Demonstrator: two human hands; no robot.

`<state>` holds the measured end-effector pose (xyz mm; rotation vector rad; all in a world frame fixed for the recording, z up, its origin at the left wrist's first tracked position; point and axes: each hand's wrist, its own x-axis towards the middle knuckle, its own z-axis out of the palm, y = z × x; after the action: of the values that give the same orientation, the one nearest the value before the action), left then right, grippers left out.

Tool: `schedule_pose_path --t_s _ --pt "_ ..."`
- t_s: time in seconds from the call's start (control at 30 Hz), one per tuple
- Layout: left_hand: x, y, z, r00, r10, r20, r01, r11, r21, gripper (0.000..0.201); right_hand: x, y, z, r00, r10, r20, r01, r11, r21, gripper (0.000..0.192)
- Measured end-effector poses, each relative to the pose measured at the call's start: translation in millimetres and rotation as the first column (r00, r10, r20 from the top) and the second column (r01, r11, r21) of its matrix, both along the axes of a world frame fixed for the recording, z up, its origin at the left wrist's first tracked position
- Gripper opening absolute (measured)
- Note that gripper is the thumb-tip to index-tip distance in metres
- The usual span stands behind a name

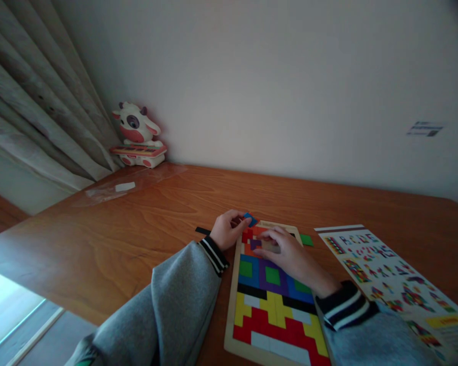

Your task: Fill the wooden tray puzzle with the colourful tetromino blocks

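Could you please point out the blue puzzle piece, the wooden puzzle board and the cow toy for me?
blue puzzle piece [251, 219], head view, on its upper face beside the left fingertips.
wooden puzzle board [231, 325], head view, on its bare left rim.
cow toy [134, 124], head view, on its face.

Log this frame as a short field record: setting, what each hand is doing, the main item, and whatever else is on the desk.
setting: wooden desk against a plain wall, curtain at left
main item: puzzle board, mostly filled with coloured blocks
left hand: at the board's top left corner, pinching a blue piece
right hand: resting on the board's upper rows, fingers on pieces
loose pieces: green piece right of the board
paper: pattern sheet to the right
other: cow toy in the far corner
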<state>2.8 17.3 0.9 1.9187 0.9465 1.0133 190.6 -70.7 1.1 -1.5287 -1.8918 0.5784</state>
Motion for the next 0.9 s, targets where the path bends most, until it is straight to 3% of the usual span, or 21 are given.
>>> schedule_pose_path --t_s 0.27,0.5,0.77,0.9 --pt "-0.5 -2.0 1.8 1.0 -0.008 -0.01 0.008 1.0 0.025 0.027 0.9 0.4 -2.4 1.0 -0.008 -0.021 0.008 1.0 -0.004 0.025" --pt "-0.1 0.4 -4.9 1.0 -0.023 0.021 0.022 0.999 0.043 0.029 -3.5 0.5 -1.3 0.974 -0.045 -0.223 0.021 0.994 -0.109 0.021" --pt "1.5 -4.5 -1.4 0.972 -0.201 0.121 0.212 0.973 -0.09 0.04 3.5 5.0 2.1 0.908 -0.226 -0.353 0.263 0.963 0.059 0.033" --pt "2.0 -6.0 -2.2 0.954 -0.265 0.14 0.281 0.954 -0.108 0.041 0.5 1.6 5.0 0.925 -0.215 -0.312 0.267 0.954 0.136 0.031"
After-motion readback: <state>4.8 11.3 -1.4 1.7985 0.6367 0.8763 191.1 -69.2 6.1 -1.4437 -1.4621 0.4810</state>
